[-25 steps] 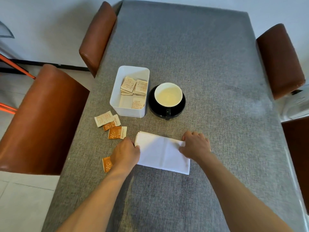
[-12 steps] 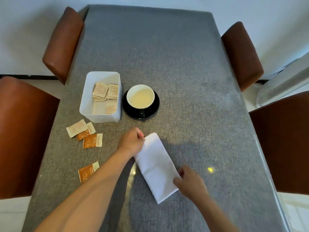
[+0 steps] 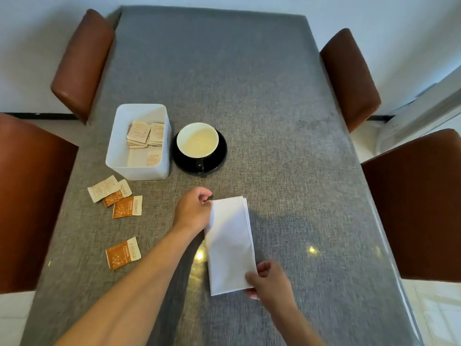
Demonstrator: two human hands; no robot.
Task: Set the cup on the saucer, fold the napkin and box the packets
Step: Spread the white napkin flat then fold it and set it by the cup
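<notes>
A white napkin (image 3: 230, 243), folded into a long strip, lies lengthwise on the grey table. My left hand (image 3: 193, 211) pinches its far left corner. My right hand (image 3: 268, 280) grips its near right corner. A black cup (image 3: 197, 143) with a pale inside stands on a black saucer (image 3: 219, 161). Left of it is a white box (image 3: 117, 156) holding several beige packets (image 3: 146, 134). Three loose packets (image 3: 116, 197) lie near the box's front. One more orange packet (image 3: 123, 253) sits closer to me.
The grey cloth-covered table (image 3: 274, 121) runs away from me. Brown chairs stand at the far left (image 3: 82, 63), near left (image 3: 27, 201), far right (image 3: 349, 76) and near right (image 3: 419, 206).
The napkin has turned from lying crosswise to lying lengthwise. My right hand moved from its far edge to its near corner. My left hand stays at the napkin's far left corner.
</notes>
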